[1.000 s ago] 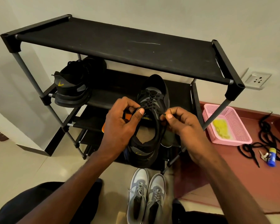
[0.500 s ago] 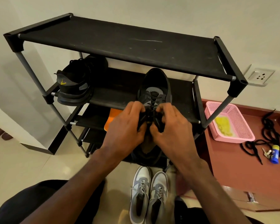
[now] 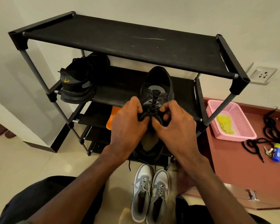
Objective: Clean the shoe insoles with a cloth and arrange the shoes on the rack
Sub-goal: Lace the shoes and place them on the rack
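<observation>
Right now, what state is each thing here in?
Black fabric shoe rack: top shelf bare.
Black laced sneaker: held before the second shelf.
Left hand: pinching its laces.
Right hand: pinching its laces.
Black shoes with yellow mark: shelved.
Grey-white sneakers: paired on floor.
Pink plastic basket: holds a yellow cloth.

black shoe (image 3: 157,88) heel and laces hidden behind both hands, orange item (image 3: 111,118) half covered

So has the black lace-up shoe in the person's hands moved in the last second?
Yes. The black lace-up shoe went up and away, its toe now nearer the black fabric top shelf.
</observation>
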